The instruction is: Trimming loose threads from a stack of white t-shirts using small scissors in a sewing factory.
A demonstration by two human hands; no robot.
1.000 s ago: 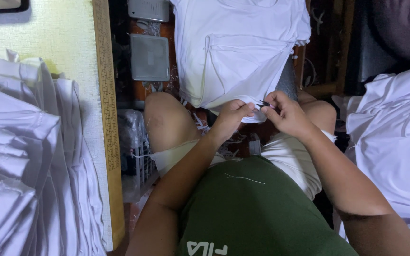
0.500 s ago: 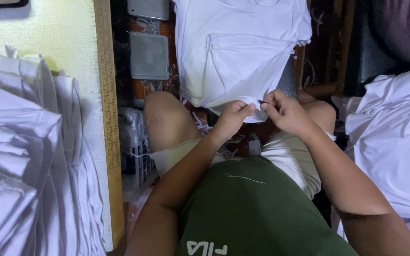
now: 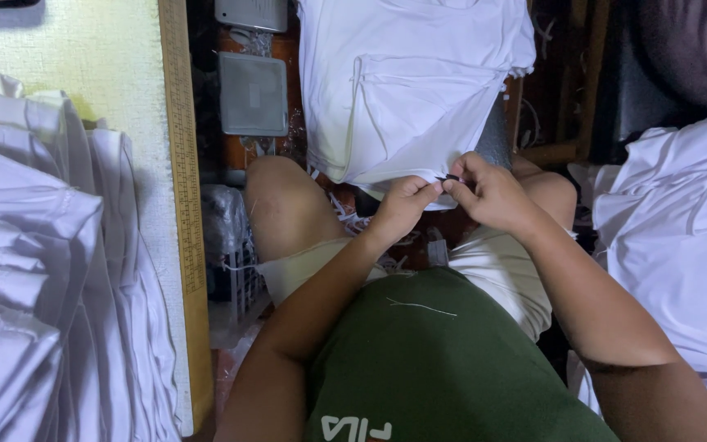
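While both hands meet over the knees, the left hand (image 3: 403, 205) pinches the hem of the white shirt (image 3: 407, 82) and the right hand (image 3: 488, 192) pinches a small dark snip (image 3: 450, 178) there, the shirt stretching away toward 12 o'clock.

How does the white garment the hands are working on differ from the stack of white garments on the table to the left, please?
The white garment lies spread out as a single piece over the knees, its lower edge pinched by the left hand and the right hand. The stack of white garments is folded and piled in many layers on the table, and no hand touches it. Both are plain white cloth.
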